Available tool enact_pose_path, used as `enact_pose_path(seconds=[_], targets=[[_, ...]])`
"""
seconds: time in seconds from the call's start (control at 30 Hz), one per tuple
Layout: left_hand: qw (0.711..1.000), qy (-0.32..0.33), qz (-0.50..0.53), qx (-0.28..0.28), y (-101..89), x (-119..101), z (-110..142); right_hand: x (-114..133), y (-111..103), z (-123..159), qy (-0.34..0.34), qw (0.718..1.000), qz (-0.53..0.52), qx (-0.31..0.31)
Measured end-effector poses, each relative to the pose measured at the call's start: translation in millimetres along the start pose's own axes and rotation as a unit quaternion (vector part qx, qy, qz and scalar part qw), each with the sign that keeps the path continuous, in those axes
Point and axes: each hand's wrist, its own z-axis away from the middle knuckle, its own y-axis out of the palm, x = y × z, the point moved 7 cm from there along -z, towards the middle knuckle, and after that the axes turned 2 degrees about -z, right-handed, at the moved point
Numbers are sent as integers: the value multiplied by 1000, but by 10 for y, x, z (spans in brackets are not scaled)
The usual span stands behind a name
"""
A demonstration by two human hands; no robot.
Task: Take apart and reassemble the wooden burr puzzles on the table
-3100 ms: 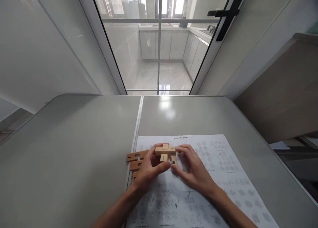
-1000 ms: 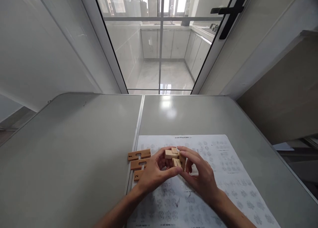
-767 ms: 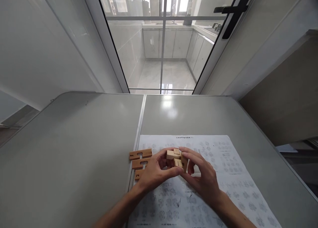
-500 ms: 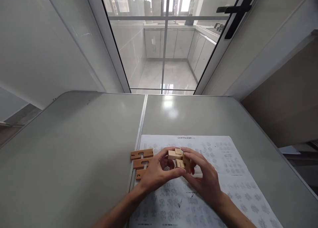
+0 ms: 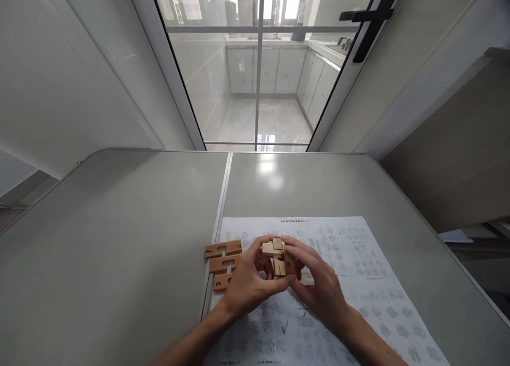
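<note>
Several pale, rectangular wooden blocks [image 5: 277,252], fitted crosswise together, sit between the fingers of the left hand [image 5: 251,278] and right hand [image 5: 322,278], which grip them from both sides, and should handle as light, stiff and hardly slippery, best held by outer faces.

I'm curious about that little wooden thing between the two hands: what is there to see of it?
The wooden assembly is pale and looks like bare wood: several squared bars set crosswise, block ends jutting out, with a small dark mark on the near block. It is held over the printed sheet. The left hand grips it from the left, the right hand from the right. Fingers hide some of it.
</note>
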Motion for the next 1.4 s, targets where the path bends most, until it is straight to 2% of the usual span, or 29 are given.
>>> enact_pose_path(seconds=[0.17, 0.3, 0.37, 0.43, 0.53, 0.63, 0.8, 0.93, 1.13, 1.4], targets=[[998, 22, -30, -42, -30, -21, 11, -29, 47, 10, 37, 999, -23, 13], [990, 55, -79, -100, -136, -112, 10, -116, 31, 4, 147, 984, -96, -5], [983, 77, -110, -123, -183, -154, 20, -215, 7, 14, 232, 959, -162, -29], [976, 97, -147, -130, -202, -170, 34, -327, 35, 41, 319, 914, -250, -26], [962, 129, -204, -128, -196, -166, 61, -395, 166, 73, 387, 846, -363, 44], [944, 180, -252, -118, -154, -177, 95, -394, 248, 96, 392, 816, -413, 96], [915, 252, -303, -88, -76, -206, 130, -403, 293, 148, 396, 798, -436, 126], [913, 242, -318, -85, -89, -182, 107, -460, 254, 165, 390, 805, -438, 94], [925, 223, -291, -97, -122, -188, 99, -538, 248, 212, 392, 815, -421, 66], [935, 197, -279, -97, -130, -180, 91, -528, 252, 236, 402, 805, -433, 62]])
